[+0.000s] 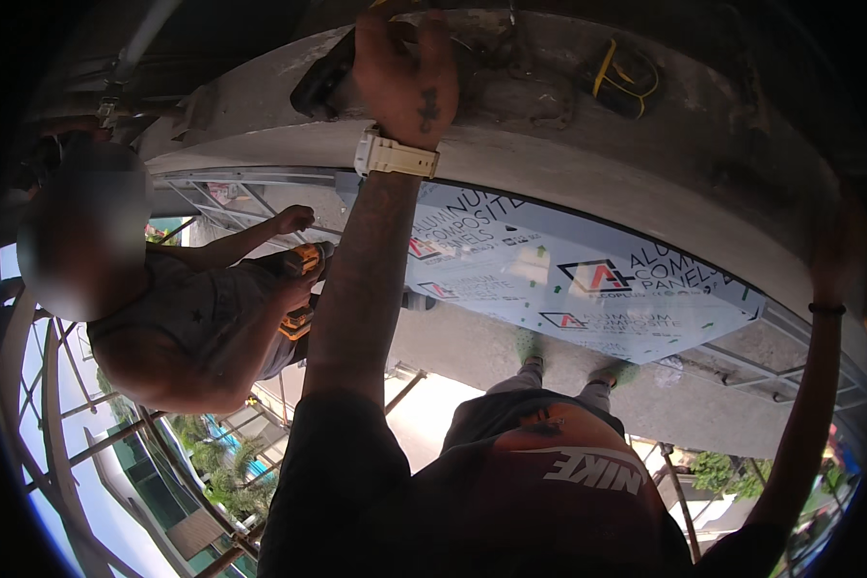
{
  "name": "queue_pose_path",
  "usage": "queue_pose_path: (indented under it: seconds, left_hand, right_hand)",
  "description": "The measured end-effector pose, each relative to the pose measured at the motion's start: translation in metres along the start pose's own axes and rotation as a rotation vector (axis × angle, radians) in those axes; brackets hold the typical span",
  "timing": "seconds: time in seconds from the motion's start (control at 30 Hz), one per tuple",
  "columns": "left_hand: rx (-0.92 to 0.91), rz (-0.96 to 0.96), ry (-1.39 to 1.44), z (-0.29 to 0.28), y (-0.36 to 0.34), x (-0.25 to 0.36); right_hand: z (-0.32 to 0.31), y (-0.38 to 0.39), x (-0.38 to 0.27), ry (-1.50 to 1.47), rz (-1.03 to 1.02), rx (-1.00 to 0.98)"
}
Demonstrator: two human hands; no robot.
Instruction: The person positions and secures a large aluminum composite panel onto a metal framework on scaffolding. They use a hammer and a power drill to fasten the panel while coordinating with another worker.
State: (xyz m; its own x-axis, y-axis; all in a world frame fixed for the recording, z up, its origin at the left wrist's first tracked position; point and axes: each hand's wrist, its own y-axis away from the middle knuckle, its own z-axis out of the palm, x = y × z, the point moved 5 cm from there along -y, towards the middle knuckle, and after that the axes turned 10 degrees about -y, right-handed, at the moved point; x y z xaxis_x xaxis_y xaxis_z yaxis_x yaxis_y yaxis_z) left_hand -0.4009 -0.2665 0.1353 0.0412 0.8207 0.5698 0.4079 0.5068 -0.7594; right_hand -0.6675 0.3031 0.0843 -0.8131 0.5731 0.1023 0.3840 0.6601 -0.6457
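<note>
My left hand (409, 82) reaches up to the concrete ledge (510, 106), a pale watch on its wrist. Its fingers curl beside a dark object (322, 82) lying there, with a bit of yellow showing above them. What they grip is mostly hidden. Far off to the right, my right hand (841, 236) is raised against the ledge's end; shadow hides its fingers. A black thing with a yellow band or cord (626, 82) sits on the ledge between my hands. Below it, a film-covered aluminium composite panel (597, 279) lies along a metal frame.
To my left a co-worker (192, 318) holds a yellow-and-black power drill (303, 260). Scaffold pipes (86, 448) stand beyond that person, with trees and buildings far below. My feet (530, 366) are on a grey concrete floor (665, 405) close to the panel.
</note>
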Motion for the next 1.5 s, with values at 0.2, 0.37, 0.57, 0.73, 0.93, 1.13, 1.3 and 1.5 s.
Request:
queue_pose_path:
  seconds: [0.2,0.37,0.57,0.73,0.93,1.13,1.3,1.5]
  left_hand:
    - [0.152,-0.069,0.126,-0.037,0.013,0.019]
    - [0.225,-0.123,0.008,-0.075,0.118,0.035]
    - [-0.416,-0.318,-0.272,-0.031,0.275,-0.033]
    - [-1.137,-0.006,-0.533,0.021,0.330,-0.080]
    - [-1.091,0.305,-0.623,0.058,0.351,-0.116]
    - [-1.189,0.325,-0.611,0.082,0.350,-0.123]
    - [-1.315,0.326,-0.650,0.095,0.347,-0.128]
    - [-1.313,0.367,-0.582,0.101,0.344,-0.137]
  right_hand:
    - [0.015,-0.020,0.008,0.064,-0.045,0.044]
    - [0.007,-0.038,-0.014,-0.033,0.048,-0.002]
    - [0.000,-0.044,-0.031,-0.126,0.084,0.004]
    - [-0.007,-0.056,-0.055,-0.189,0.097,0.011]
    - [-0.004,-0.058,-0.058,-0.107,0.122,0.008]
    - [-0.008,-0.056,-0.057,-0.127,0.160,0.026]
    - [-0.006,-0.057,-0.056,-0.114,0.165,0.036]
    - [-0.009,-0.059,-0.060,-0.127,0.170,0.050]
